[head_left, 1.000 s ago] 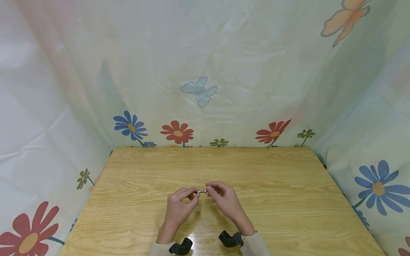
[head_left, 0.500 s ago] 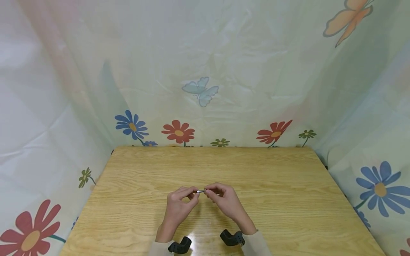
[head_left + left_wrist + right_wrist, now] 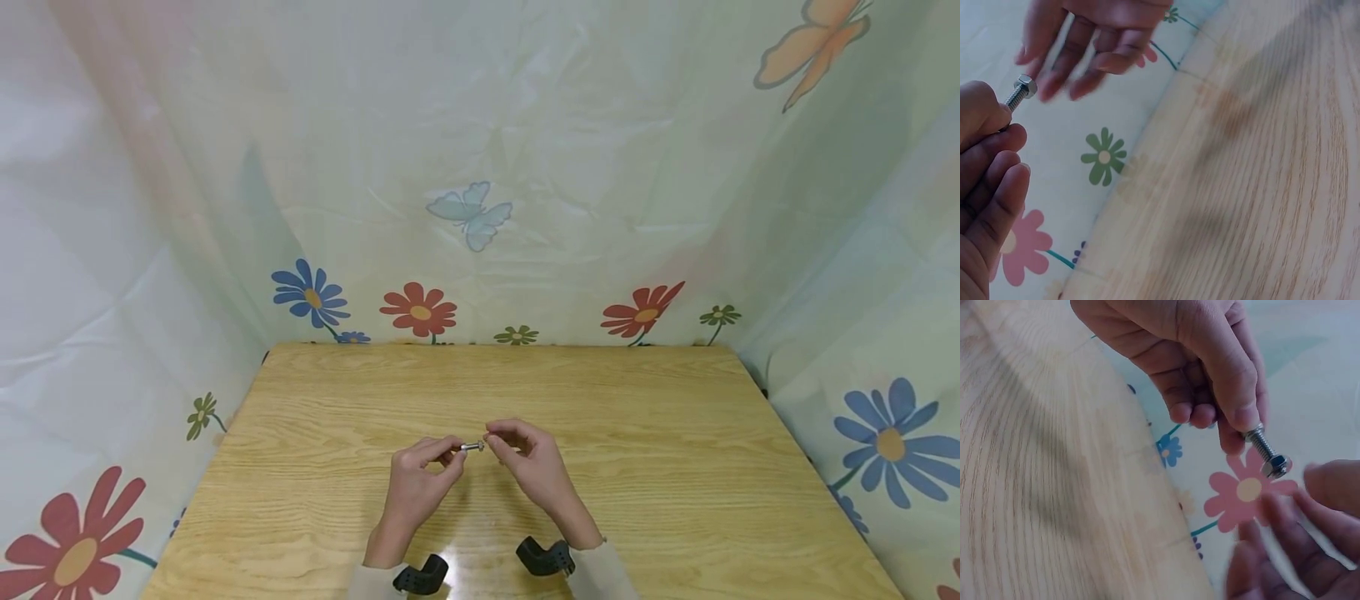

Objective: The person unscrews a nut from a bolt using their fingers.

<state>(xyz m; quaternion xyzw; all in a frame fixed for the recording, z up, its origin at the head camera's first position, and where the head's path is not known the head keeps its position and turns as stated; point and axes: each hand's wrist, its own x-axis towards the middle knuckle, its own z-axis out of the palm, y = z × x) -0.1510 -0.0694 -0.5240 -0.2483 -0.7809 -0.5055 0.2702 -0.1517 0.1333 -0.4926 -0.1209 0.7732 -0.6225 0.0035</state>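
My left hand (image 3: pixel 424 482) pinches a small silver bolt (image 3: pixel 472 446) between thumb and forefinger, above the table. In the left wrist view the bolt's threaded shank (image 3: pixel 1015 99) sticks out from the fingertips, with a hex piece (image 3: pixel 1025 85) at its free end. The right wrist view shows more metal (image 3: pixel 1252 432) right at the left thumb tip, partly hidden by the fingers. My right hand (image 3: pixel 531 468) hovers just beyond the hex end with its thumb and fingers parted and nothing between them. Its fingers (image 3: pixel 1297 540) look blurred in the right wrist view.
Both hands are over a wooden table (image 3: pixel 637 417). A pale curtain (image 3: pixel 600 167) printed with flowers and butterflies hangs behind it and on both sides. Black wrist mounts sit on the left (image 3: pixel 422 575) and right (image 3: pixel 543 557) cuffs.
The fingers of my right hand were at the bolt's hex end; now they have parted and moved slightly up and away from it. My left hand keeps its pinch on the bolt, nearly still.
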